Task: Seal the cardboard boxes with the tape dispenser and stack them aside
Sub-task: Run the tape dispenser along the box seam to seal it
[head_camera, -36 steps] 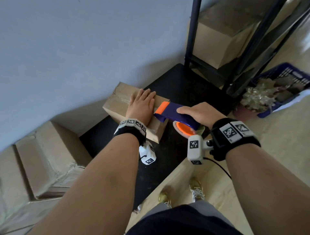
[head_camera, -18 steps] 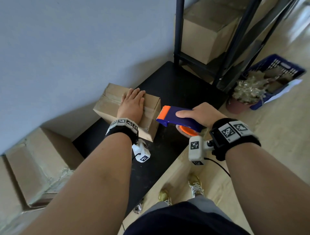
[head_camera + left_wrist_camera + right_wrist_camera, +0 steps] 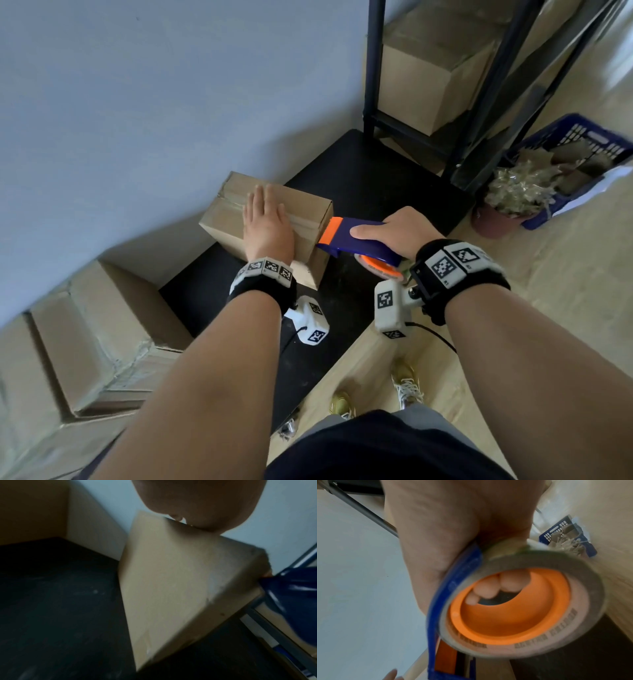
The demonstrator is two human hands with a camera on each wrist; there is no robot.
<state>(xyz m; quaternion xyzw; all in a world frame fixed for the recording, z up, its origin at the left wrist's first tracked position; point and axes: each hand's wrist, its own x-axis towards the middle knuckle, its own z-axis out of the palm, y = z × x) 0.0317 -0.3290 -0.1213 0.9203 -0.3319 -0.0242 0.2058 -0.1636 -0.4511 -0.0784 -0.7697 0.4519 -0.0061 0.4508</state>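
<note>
A small cardboard box (image 3: 301,209) lies on a black table (image 3: 370,181) against the grey wall, with clear tape along its top seam. My left hand (image 3: 265,222) lies flat on the box top, fingers straight. The left wrist view shows the box's side (image 3: 171,588) below my palm (image 3: 197,500). My right hand (image 3: 400,233) grips the blue and orange tape dispenser (image 3: 356,240), whose orange blade end touches the box's right top edge. In the right wrist view my fingers (image 3: 488,588) curl through the dispenser's orange core (image 3: 505,615), ringed by the tape roll (image 3: 573,574).
Sealed cardboard boxes (image 3: 85,342) are stacked at the lower left. A black metal rack (image 3: 479,102) with a big box (image 3: 428,68) stands behind the table. A blue basket (image 3: 575,150) with scraps sits on the wooden floor at right. My feet (image 3: 407,387) are below.
The dispenser came off the box top to the right, then returned, and its blade end now meets the box's right edge. My left hand has stayed flat on the box.
</note>
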